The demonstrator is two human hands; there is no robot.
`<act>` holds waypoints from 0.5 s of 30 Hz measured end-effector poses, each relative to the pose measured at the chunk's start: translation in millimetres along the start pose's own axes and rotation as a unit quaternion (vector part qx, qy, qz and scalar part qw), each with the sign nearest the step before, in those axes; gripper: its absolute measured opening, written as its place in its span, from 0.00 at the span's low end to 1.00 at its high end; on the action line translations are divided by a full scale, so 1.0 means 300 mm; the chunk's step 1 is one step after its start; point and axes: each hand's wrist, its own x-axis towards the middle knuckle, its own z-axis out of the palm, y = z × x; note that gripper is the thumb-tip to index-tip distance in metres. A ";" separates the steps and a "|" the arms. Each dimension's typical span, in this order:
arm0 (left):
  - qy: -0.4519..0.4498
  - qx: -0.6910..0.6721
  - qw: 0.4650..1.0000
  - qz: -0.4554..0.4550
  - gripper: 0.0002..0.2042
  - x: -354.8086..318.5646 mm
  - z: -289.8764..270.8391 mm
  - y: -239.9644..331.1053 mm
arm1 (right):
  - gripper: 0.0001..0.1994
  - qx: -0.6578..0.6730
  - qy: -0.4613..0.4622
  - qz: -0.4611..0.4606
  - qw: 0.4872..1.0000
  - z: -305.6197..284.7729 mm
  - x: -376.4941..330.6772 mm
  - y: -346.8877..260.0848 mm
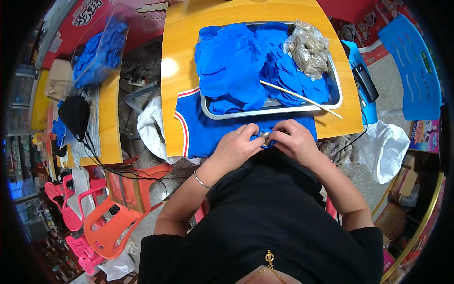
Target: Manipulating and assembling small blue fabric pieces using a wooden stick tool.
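Note:
My left hand [238, 146] and my right hand [297, 142] meet at the near edge of the table, fingertips pinched on a small blue fabric piece [267, 131]. A small, shiny, greyish-brown lump [266, 138] shows between the fingers; its kind is unclear. Under and beyond my hands lies a blue garment [201, 130] with red-and-white striped trim. On it rests a metal tray [338, 87] heaped with flat, rounded blue fabric pieces [231, 66]. Clear plastic bags with brownish contents [309, 49] sit at the tray's right end. A thin wooden stick [302, 98] slants over its near rim.
Left of the wooden table [182, 47], a clear bin of blue pieces [99, 54] and a black bag [74, 116] stand on another table. Orange chair [106, 234] and pink stools [80, 208] are lower left. At right are a blue chair [414, 71] and white sack [383, 151].

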 end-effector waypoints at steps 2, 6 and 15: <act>-0.004 0.000 1.000 0.011 0.11 0.012 -0.002 -0.002 | 0.13 -0.012 -0.021 -0.007 1.000 0.000 0.001 0.007; -0.047 0.022 0.999 0.014 0.11 0.034 -0.019 0.001 | 0.13 0.040 -0.036 0.001 0.999 0.006 0.006 0.012; 0.034 0.054 0.995 0.082 0.13 0.048 -0.009 0.003 | 0.12 0.035 -0.003 -0.003 0.999 0.007 0.013 0.028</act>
